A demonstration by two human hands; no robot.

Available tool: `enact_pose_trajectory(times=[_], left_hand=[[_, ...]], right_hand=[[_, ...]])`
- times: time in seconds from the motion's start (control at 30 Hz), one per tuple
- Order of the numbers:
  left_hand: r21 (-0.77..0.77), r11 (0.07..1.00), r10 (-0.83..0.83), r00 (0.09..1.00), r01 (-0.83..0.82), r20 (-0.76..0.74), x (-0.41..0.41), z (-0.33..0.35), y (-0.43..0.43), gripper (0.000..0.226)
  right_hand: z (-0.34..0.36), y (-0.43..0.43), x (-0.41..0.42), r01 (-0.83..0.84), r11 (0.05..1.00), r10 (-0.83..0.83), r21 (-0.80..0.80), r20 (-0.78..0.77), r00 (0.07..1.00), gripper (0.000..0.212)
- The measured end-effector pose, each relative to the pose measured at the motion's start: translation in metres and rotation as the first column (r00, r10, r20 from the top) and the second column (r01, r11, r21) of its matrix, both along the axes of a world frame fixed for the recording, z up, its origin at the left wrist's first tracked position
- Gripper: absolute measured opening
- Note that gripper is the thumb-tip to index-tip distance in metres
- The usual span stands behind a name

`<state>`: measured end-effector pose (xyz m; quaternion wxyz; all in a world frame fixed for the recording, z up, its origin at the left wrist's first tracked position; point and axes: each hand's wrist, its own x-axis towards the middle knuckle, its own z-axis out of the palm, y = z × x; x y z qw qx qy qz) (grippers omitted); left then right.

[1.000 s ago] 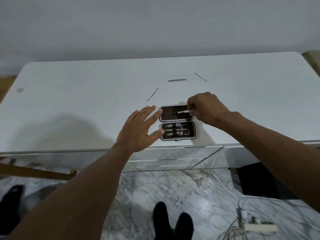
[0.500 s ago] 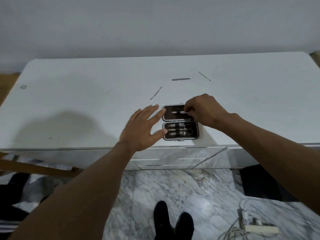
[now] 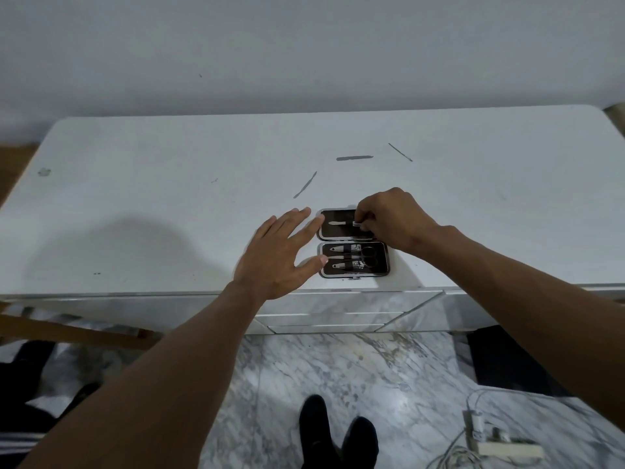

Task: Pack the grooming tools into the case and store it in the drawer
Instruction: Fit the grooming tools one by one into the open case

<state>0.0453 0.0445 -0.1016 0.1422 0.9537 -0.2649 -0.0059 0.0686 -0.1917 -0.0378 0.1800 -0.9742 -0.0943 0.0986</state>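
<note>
A small dark grooming case (image 3: 380, 264) lies open near the front edge of the white dresser top (image 3: 169, 204). Its near half holds scissors and two clippers under straps. My right hand (image 3: 392, 216) pinches a small metal tool (image 3: 343, 223) that lies across the case's far half. My left hand (image 3: 280, 255) rests flat, fingers spread, against the case's left side. Three loose tools lie farther back: a slim file (image 3: 305, 184), a flat nail file (image 3: 354, 158) and a thin stick (image 3: 400, 152).
Marble-patterned drawer fronts (image 3: 338, 316) sit below the dresser's front edge. A power strip with cables (image 3: 500, 448) lies on the marble floor at the right. My feet (image 3: 338, 431) stand in front of the dresser. A wooden piece (image 3: 67, 330) shows at the left.
My right hand has slid the metal tool further left along the case's far half. My left hand has stayed beside the case.
</note>
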Motion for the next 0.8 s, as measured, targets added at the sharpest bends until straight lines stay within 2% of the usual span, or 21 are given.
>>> enact_pose_trajectory(times=[0.2,0.47,0.6,0.8], left_hand=[[-0.027,1.000,0.004,1.000,-0.005,-0.018,-0.001,0.003,0.000,0.068],[-0.026,1.000,0.001,1.000,-0.001,0.000,0.000,0.002,0.000,0.068],[-0.022,1.000,0.009,1.000,-0.009,-0.003,0.001,0.002,0.000,0.069],[-0.012,1.000,0.015,1.000,-0.015,-0.013,0.001,0.002,-0.001,0.069]], right_hand=[[0.015,0.003,0.005,-0.033,0.999,0.033,-0.012,-0.007,0.999,0.016],[0.013,0.006,0.073,0.125,0.988,-0.118,-0.096,0.074,0.990,0.018],[0.008,0.012,0.103,0.146,0.973,-0.130,-0.177,0.097,0.987,0.022],[0.004,0.021,0.131,0.168,0.963,-0.158,-0.210,0.064,0.985,0.025]])
